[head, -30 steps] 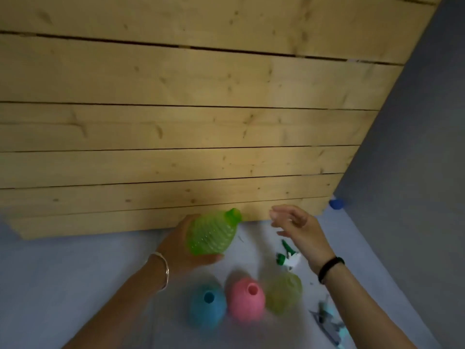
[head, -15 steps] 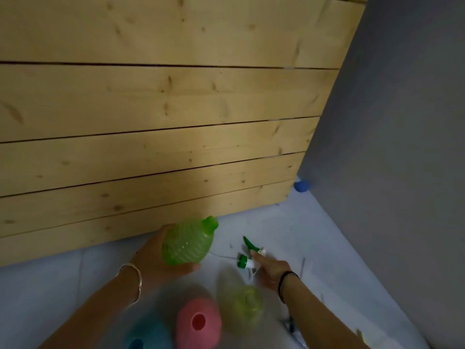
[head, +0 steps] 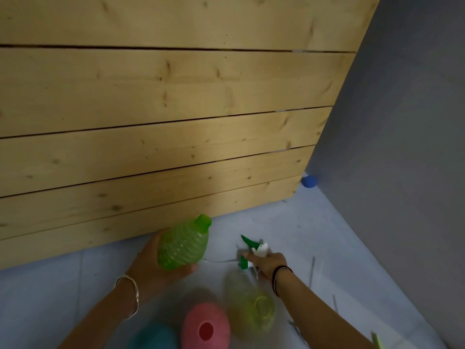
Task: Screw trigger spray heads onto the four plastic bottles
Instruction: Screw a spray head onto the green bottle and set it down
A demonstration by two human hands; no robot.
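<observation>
My left hand (head: 153, 265) grips a ribbed green bottle (head: 183, 244), lifted off the surface and tilted with its open neck pointing up and right. My right hand (head: 269, 263) grips a green and white trigger spray head (head: 254, 250) to the right of that bottle; its thin dip tube trails left toward the bottle. Below stand a pink bottle (head: 205, 328), a yellow bottle (head: 254, 308) and a teal bottle (head: 153, 338), all with open necks.
A wooden plank wall (head: 163, 122) rises right behind the work area and a grey wall (head: 402, 147) closes the right side. A blue cap (head: 309, 181) lies in the far corner. More spray head parts (head: 299, 331) lie on the white surface (head: 50, 285) at lower right.
My right hand dropped from mid-air to the green spray head and took hold of it. The left hand kept the green bottle raised. The view shifted right.
</observation>
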